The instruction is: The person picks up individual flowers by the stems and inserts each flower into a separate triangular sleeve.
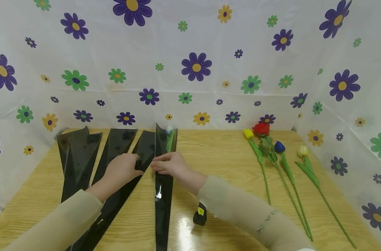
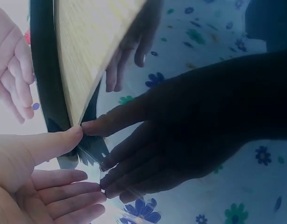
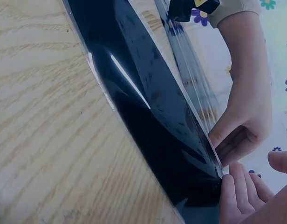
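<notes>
A glossy black flower wrapping sleeve (image 1: 164, 209) lies lengthwise on the table before me. The pale blue-white head of a tulip (image 1: 169, 130) and its green leaf show at the wide end. My right hand (image 1: 171, 164) lays its straight fingers against the sleeve's upper part; in the right wrist view the fingertips (image 3: 226, 182) press at its edge. Just left of it, my left hand (image 1: 121, 169) is over another black sleeve (image 1: 145, 141). The left wrist view shows the left thumb (image 2: 71, 136) touching a shiny dark film edge, fingers extended, with the hand mirrored in the film.
Two more black sleeves (image 1: 79, 148) (image 1: 123, 137) lie at the left. On the right are loose artificial flowers: a yellow tulip (image 1: 248, 134), a red rose (image 1: 261, 128), a blue tulip (image 1: 279, 146) and a cream tulip (image 1: 302, 151). A black device (image 1: 200, 217) hangs below the right cuff. Flower-printed cloth (image 1: 196, 38) surrounds the table.
</notes>
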The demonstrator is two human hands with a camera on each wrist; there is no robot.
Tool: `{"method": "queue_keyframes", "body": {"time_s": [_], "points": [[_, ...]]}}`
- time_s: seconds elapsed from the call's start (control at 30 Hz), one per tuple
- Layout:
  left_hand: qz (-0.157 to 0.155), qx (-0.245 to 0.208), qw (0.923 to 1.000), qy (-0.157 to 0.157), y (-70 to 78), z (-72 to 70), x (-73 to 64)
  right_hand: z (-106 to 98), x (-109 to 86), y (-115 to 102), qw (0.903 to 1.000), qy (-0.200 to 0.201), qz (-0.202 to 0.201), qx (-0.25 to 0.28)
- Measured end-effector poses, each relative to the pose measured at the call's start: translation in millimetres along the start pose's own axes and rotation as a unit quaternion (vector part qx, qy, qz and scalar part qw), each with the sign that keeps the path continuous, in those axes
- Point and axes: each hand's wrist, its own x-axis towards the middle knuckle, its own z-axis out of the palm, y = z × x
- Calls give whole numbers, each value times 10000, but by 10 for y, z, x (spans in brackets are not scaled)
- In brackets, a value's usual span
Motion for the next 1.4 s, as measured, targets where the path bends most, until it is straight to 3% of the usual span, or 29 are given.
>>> {"method": "queue_keyframes", "body": {"time_s": [0.33,0.63,0.93,1.4], "points": [[154,170,9995,218,-6,-5,-17,58,106,104,9996,110,224,113],[360,99,9964,762,-60,-46,-77,63,152,164,9994,73,318,76],[320,-167,9920,1212,-54,-298,-233,58,136,131,9989,-59,421,170],[108,-8,9834,1813,-109,-811,-386,58,145,156,9985,-269,408,236]]}}
